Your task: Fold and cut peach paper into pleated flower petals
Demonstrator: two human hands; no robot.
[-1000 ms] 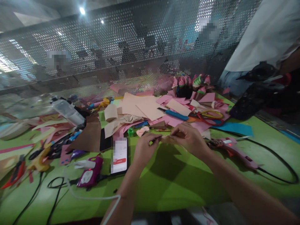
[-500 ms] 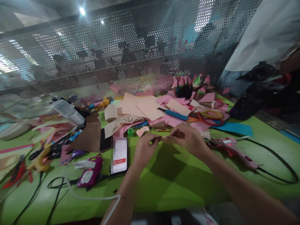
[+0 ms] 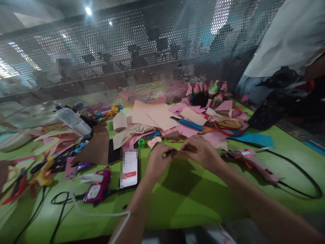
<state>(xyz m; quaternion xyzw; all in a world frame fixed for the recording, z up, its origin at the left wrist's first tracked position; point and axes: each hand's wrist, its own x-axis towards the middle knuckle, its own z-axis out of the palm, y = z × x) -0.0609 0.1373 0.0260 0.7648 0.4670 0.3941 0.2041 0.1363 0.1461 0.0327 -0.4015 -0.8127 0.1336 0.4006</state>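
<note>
Over the green table, my left hand and my right hand face each other, a short distance apart. Fingertips of both are pinched on a small beige piece of paper that spans the gap; most of it is hidden by the fingers. Just beyond my left hand lie a pale pink curled paper piece and a small green object. A pink glue gun rests to the right of my right hand, its light glowing red.
Behind the hands are loose paper sheets, a blue-handled cutter, scissors and paper ice-cream cones. A phone, purple socket block and cables lie left. A person in white stands at right.
My hands have shifted slightly, and the right fingers have moved a little left. Less of the beige piece shows between them. Things on the table stay where they were.
</note>
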